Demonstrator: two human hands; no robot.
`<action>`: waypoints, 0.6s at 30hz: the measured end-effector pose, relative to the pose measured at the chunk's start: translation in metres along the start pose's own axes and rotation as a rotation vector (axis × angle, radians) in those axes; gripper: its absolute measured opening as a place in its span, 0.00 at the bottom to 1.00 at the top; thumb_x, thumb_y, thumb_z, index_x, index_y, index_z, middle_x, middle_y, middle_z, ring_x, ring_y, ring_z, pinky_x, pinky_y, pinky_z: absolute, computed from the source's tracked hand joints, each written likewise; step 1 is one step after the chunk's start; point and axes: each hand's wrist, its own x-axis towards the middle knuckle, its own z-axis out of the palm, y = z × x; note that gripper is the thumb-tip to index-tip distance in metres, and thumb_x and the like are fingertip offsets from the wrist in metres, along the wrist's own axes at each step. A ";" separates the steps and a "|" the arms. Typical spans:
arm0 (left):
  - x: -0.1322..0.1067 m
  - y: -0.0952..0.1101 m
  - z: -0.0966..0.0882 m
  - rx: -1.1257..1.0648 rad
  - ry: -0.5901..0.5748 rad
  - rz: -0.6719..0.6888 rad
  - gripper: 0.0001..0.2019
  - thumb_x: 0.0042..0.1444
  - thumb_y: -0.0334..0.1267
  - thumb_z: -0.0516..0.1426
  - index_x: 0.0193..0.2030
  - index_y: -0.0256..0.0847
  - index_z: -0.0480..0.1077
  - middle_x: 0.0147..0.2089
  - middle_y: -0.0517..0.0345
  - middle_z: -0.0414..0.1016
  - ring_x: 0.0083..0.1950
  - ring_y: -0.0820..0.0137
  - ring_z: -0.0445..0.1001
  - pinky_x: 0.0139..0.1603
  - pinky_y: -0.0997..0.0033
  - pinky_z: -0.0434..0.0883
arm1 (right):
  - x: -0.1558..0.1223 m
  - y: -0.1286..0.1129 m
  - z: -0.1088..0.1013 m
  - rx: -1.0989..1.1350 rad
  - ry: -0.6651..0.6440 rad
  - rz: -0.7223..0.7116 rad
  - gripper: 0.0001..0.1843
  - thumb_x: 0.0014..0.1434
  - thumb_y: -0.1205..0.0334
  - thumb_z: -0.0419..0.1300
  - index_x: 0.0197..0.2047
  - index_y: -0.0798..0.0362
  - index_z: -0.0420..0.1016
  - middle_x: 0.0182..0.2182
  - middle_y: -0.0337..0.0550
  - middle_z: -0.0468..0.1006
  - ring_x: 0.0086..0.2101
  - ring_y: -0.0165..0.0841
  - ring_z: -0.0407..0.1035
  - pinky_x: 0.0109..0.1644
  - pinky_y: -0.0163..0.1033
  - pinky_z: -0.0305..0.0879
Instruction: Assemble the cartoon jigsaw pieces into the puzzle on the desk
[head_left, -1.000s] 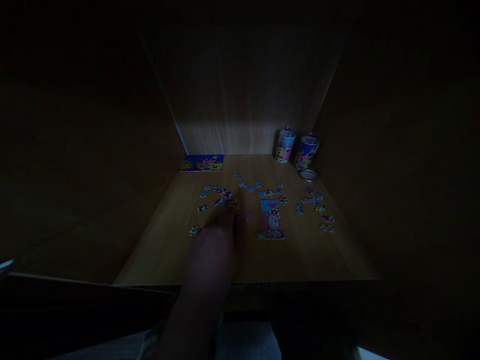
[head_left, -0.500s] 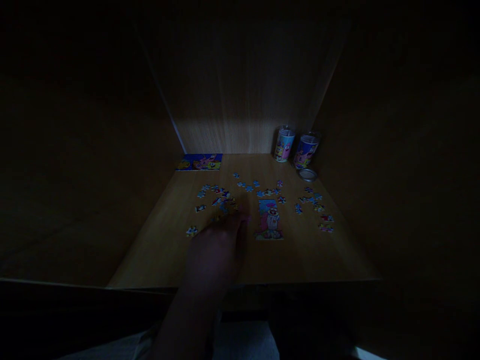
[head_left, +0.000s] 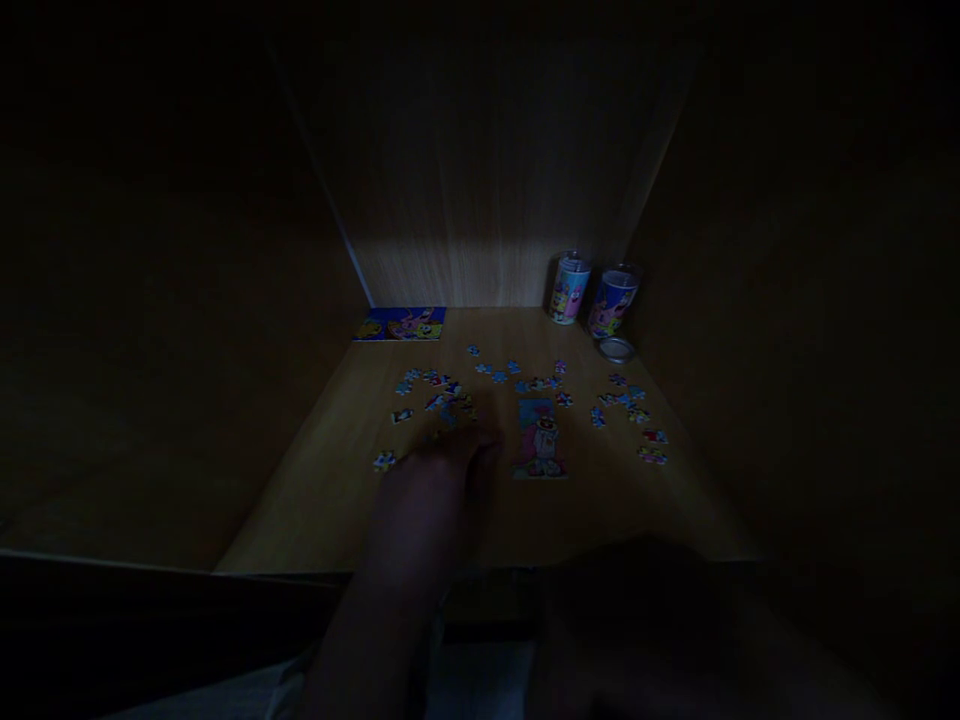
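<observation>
My left hand (head_left: pixel 435 480) rests low over the wooden desk surface, its fingers curled and closed. Whatever those fingers may hold is hidden. Just beyond it lies a cluster of small jigsaw pieces (head_left: pixel 450 412), and a single loose piece (head_left: pixel 384 461) is left of the hand. To its right sits a partly assembled cartoon jigsaw puzzle (head_left: pixel 541 440), a tall rectangle in blue, pink and white. At the front edge my right hand (head_left: pixel 645 590) shows only as a dark shape; its fingers cannot be made out.
Two cartoon-printed cans (head_left: pixel 568 290) stand at the back right, with a round metal lid (head_left: pixel 616 349) before them. A blue picture panel (head_left: pixel 401 324) lies at the back left. More loose pieces (head_left: pixel 636 413) are spread on the right. Wooden walls enclose the desk; the light is very dim.
My right hand has come into view as a dark shape at the front edge, shading the assembled puzzle. My left hand has barely shifted, and its fingertips are darker now.
</observation>
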 end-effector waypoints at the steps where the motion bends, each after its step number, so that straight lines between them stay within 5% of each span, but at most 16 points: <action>1: 0.001 -0.002 -0.002 -0.043 0.000 0.009 0.11 0.77 0.42 0.56 0.54 0.51 0.81 0.50 0.56 0.89 0.46 0.56 0.88 0.44 0.61 0.78 | 0.000 0.006 -0.002 -0.013 0.121 0.080 0.14 0.85 0.57 0.50 0.48 0.40 0.76 0.34 0.36 0.80 0.28 0.33 0.76 0.28 0.38 0.70; 3: 0.005 -0.005 -0.006 -0.134 0.018 0.056 0.13 0.79 0.41 0.53 0.55 0.49 0.80 0.52 0.55 0.88 0.48 0.59 0.87 0.48 0.62 0.78 | 0.002 0.024 -0.004 -0.066 0.444 0.282 0.16 0.83 0.61 0.49 0.43 0.43 0.73 0.30 0.36 0.78 0.26 0.35 0.75 0.27 0.40 0.66; 5: 0.010 -0.009 -0.011 -0.170 0.044 0.128 0.13 0.79 0.40 0.53 0.55 0.49 0.80 0.54 0.55 0.87 0.51 0.60 0.86 0.52 0.62 0.78 | 0.007 0.044 -0.004 -0.126 0.579 0.351 0.13 0.80 0.59 0.55 0.40 0.45 0.73 0.32 0.37 0.80 0.28 0.37 0.76 0.31 0.42 0.66; 11: 0.025 -0.012 -0.010 -0.053 0.008 0.291 0.07 0.74 0.33 0.60 0.47 0.42 0.82 0.51 0.49 0.82 0.54 0.56 0.80 0.58 0.56 0.76 | 0.023 0.081 0.011 -0.232 0.597 0.281 0.11 0.76 0.65 0.57 0.39 0.48 0.76 0.38 0.44 0.80 0.41 0.45 0.76 0.46 0.48 0.69; 18: 0.032 -0.017 0.001 -0.179 0.056 0.303 0.04 0.68 0.29 0.66 0.43 0.42 0.82 0.46 0.53 0.79 0.50 0.60 0.78 0.55 0.58 0.74 | 0.028 0.090 0.020 -0.238 0.610 0.231 0.08 0.75 0.69 0.62 0.43 0.48 0.79 0.45 0.47 0.80 0.48 0.48 0.73 0.56 0.54 0.70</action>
